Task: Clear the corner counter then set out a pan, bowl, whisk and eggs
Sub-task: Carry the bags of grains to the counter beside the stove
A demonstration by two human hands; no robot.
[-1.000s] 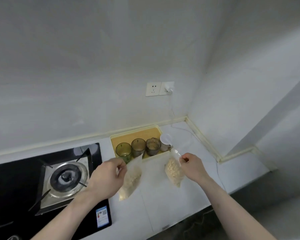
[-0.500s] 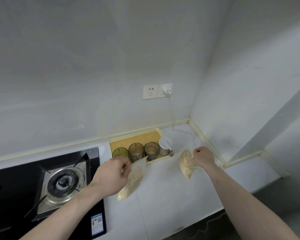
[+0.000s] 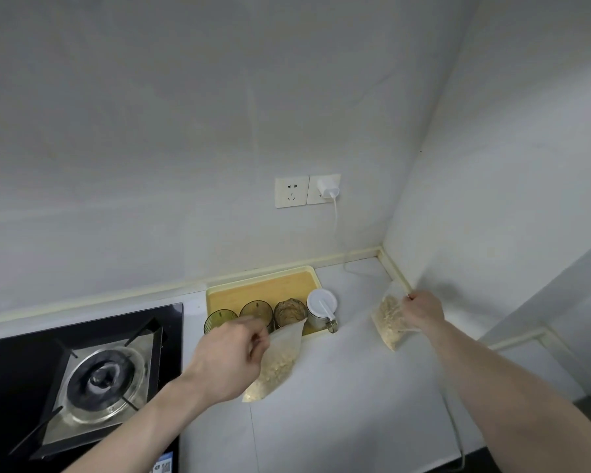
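My left hand pinches the top of a clear plastic bag of pale flakes, which hangs over the white counter in front of the tray. A second, similar bag of flakes is gripped by my right hand near the right wall, close to the corner, with its lower end at the counter. No pan, bowl, whisk or eggs are in view.
A yellow tray against the back wall holds three tinted glasses and a white-lidded jar. A black gas hob lies to the left. A plugged charger trails a white cable across the corner and down the counter's right side.
My right hand has carried its bag to the right, from in front of the tray toward the right wall. My left hand has kept its bag nearly in place.
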